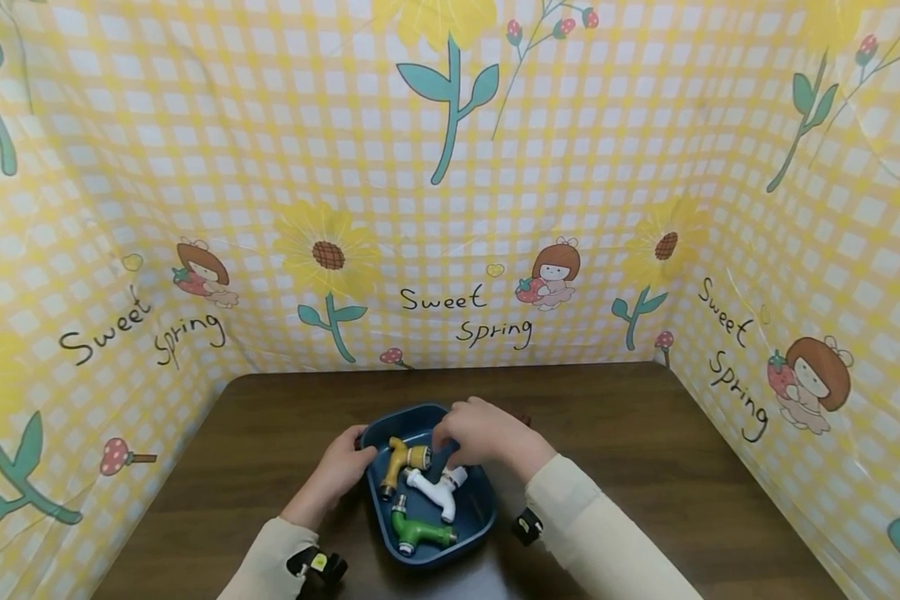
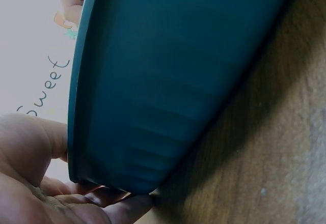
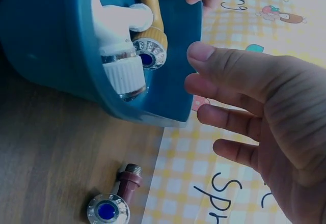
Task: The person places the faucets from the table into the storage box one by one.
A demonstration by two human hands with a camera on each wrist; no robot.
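Observation:
A blue plastic basin (image 1: 476, 500) stands on the table with three taps inside: a yellow one (image 1: 397, 462), a white one (image 1: 441, 493) and a green one (image 1: 420, 533). My left hand (image 1: 342, 465) grips the basin's far left corner, its thumb over the rim and its fingers against the outer wall (image 2: 168, 81). Over the basin's far right side hovers my right hand (image 1: 487, 435), fingers loosely bent with nothing between them. In the right wrist view its thumb and fingertips are close to the rim, near the white tap's ribbed end.
A dark red tap (image 3: 127, 183) with a blue-centred round end lies on the wooden table (image 1: 615, 467) right of the basin, mostly behind my right hand in the head view. Yellow checked cloth (image 1: 450, 217) walls the table at the back and sides.

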